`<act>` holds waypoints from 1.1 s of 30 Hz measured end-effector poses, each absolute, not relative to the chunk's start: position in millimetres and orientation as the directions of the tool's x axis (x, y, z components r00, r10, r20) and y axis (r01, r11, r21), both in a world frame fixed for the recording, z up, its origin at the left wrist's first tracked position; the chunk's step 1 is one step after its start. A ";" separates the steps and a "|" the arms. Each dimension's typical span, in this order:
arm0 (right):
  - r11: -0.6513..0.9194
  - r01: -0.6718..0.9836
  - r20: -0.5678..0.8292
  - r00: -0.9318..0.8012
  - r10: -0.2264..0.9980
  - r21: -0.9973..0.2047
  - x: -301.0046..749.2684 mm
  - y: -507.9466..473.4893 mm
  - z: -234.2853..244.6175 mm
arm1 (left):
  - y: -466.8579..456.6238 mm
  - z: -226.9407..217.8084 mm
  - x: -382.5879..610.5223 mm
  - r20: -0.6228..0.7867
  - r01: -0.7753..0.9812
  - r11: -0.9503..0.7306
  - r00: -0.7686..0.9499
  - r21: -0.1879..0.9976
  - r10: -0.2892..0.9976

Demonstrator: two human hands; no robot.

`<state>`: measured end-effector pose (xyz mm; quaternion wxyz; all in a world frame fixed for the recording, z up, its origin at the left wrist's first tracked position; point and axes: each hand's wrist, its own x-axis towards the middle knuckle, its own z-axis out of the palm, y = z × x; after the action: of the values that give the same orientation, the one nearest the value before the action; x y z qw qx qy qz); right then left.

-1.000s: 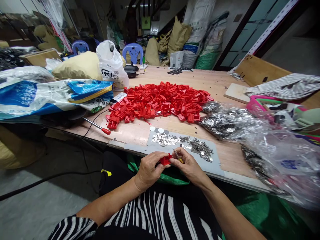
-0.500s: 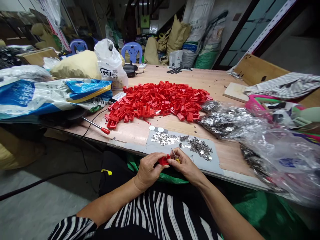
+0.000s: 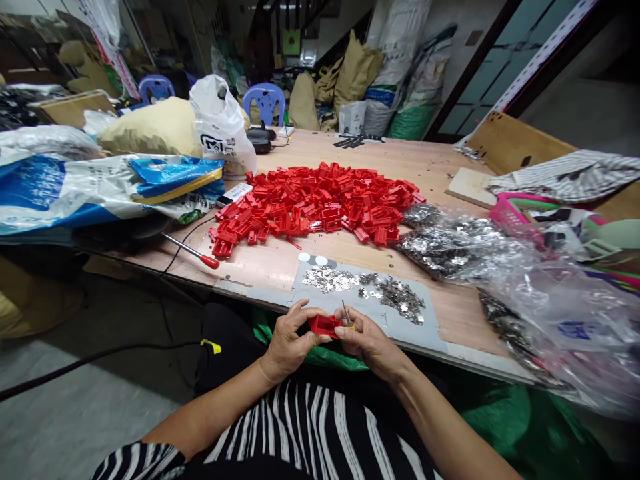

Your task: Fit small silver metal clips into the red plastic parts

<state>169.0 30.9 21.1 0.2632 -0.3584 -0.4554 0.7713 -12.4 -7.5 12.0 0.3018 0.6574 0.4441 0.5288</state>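
My left hand [image 3: 290, 335] grips one end of a small red plastic housing [image 3: 324, 325] between thumb and fingers, just off the table's front edge. My right hand [image 3: 364, 333] is closed round a small screwdriver [image 3: 346, 311] with a yellow handle, its thin metal shaft pointing up. The right thumb and fingertips also touch the housing's right end. Beyond my hands, silvery metal pieces [image 3: 330, 279] and darker metal pieces [image 3: 401, 298] lie on a grey mat [image 3: 367, 313]. A big heap of similar red housings [image 3: 325, 197] covers the table behind.
Clear bags of metal parts [image 3: 460, 243] lie on the right, near a pink basket [image 3: 517, 215]. A red-handled tool [image 3: 193, 252] juts over the left edge beside a cable. Blue-and-white sacks [image 3: 100, 190] and a white plastic bag [image 3: 225, 127] stand on the left.
The red housing has turned and moved slightly left, showing more of its open side. My left fingers have lifted and spread a little; the right hand stays closed on the screwdriver.
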 end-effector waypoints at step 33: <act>0.360 0.919 0.060 -0.355 0.933 -0.158 160.9 103.9 31.9 | -2.2 1.8 -13.3 0.083 -0.106 -0.105 -0.191 0.989 0.978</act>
<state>160.9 103.9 31.9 0.0695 -0.5634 -0.8218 0.0484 -13.3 -2.2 1.8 0.4549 0.4444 0.4906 0.5957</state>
